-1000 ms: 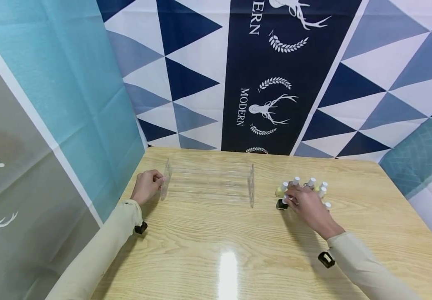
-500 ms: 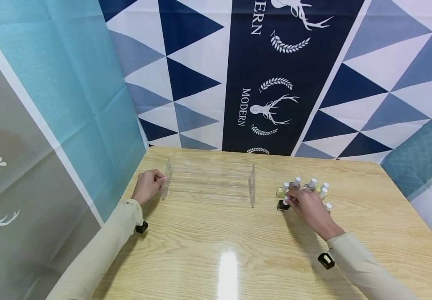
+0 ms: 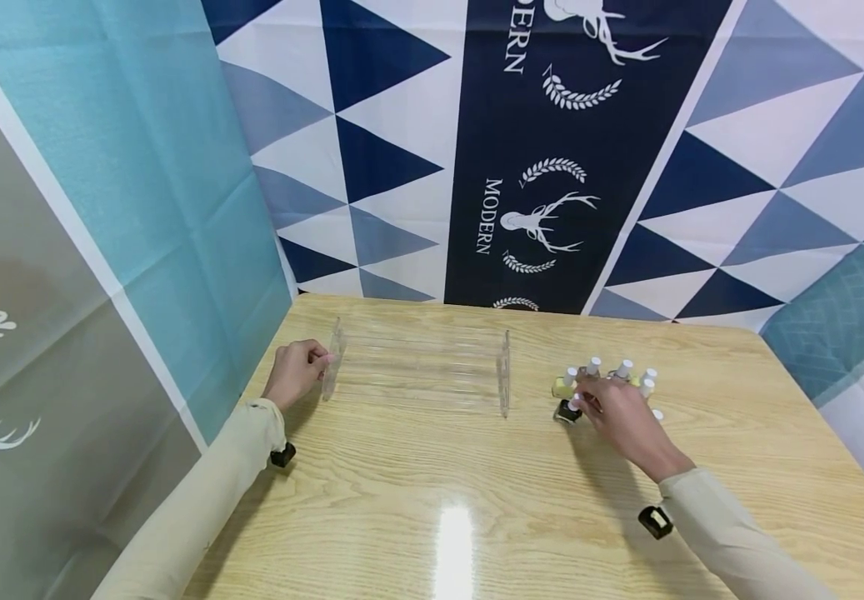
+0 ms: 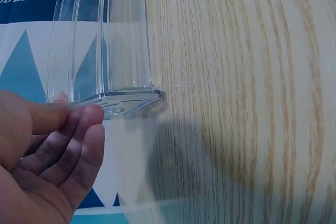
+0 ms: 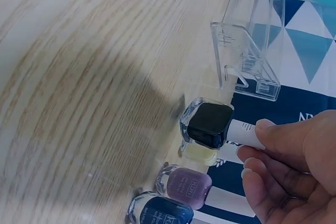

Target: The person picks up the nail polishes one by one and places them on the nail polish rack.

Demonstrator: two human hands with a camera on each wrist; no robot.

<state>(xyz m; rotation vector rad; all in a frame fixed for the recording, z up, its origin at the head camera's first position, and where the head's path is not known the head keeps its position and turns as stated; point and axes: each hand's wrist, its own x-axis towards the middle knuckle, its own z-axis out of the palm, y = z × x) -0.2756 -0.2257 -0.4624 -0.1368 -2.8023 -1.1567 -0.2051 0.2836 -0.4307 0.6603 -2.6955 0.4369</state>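
Note:
A clear acrylic rack (image 3: 420, 371) with tiered shelves stands on the table. My left hand (image 3: 298, 372) pinches the edge of its left end panel (image 4: 131, 98) between thumb and fingers. To the right, my right hand (image 3: 617, 417) holds a black nail polish bottle (image 5: 210, 124) by its white cap (image 5: 244, 134), thumb against the fingertips. That bottle tilts slightly; whether its base touches the table I cannot tell. Close behind it is a yellow nail polish bottle (image 3: 562, 387). The right wrist view also shows a mauve nail polish bottle (image 5: 185, 186) and a dark blue one (image 5: 160, 211).
Several more white-capped nail polish bottles (image 3: 624, 368) cluster behind and beside the right hand, partly hidden by it. The wooden table (image 3: 402, 475) meets a patterned cloth backdrop (image 3: 387, 150) at the back and a teal and grey cloth (image 3: 177, 208) on the left.
The black nail polish bottle has shifted slightly and now tilts in my right hand's grip. My left hand stays at the rack's end panel.

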